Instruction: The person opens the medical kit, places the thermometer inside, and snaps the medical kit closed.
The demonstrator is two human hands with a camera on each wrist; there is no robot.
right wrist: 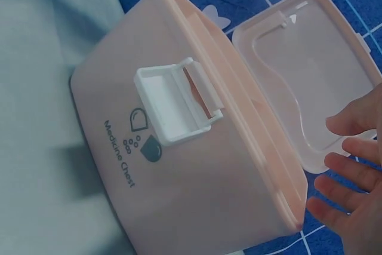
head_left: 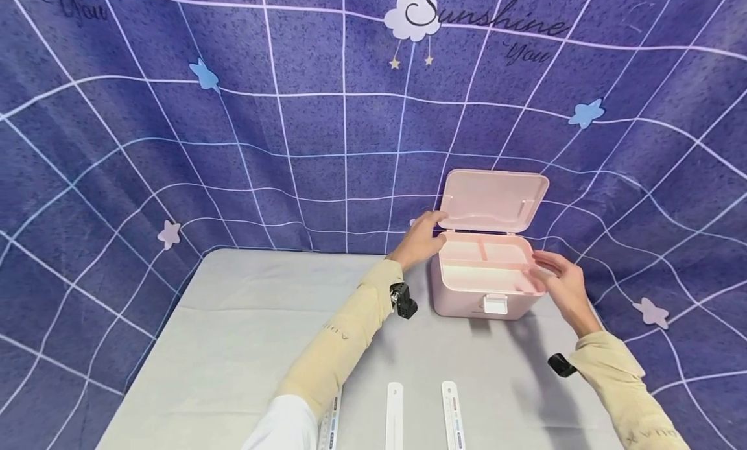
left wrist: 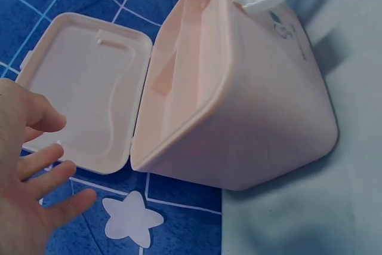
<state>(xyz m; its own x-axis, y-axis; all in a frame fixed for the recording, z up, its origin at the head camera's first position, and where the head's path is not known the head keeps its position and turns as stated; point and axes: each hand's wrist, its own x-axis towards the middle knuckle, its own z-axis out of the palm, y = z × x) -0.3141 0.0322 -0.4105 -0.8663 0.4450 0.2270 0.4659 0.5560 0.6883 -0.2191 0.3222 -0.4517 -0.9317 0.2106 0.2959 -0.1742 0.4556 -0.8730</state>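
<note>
A pink medicine chest (head_left: 467, 301) stands at the table's back right, its lid (head_left: 493, 200) swung up and back on the hinges. Inside is a pink divided tray (head_left: 461, 250). The white latch (right wrist: 173, 106) on its front hangs loose, above the printed words "Medicine Chest". My left hand (head_left: 418, 241) is at the chest's left back corner, near the lid's hinge side; in the left wrist view its fingers are spread and hold nothing. At the right rim is my right hand (head_left: 563, 286), fingers loosely extended, with nothing held. Whether its fingertips touch the rim I cannot tell.
White rulers or thermometer-like strips lie at the table's front: a plain strip (head_left: 394, 414), a marked one (head_left: 452, 414) and another marked one (head_left: 331, 424) partly behind my left sleeve. A blue patterned curtain (head_left: 303, 126) hangs close behind the grey table (head_left: 245, 333).
</note>
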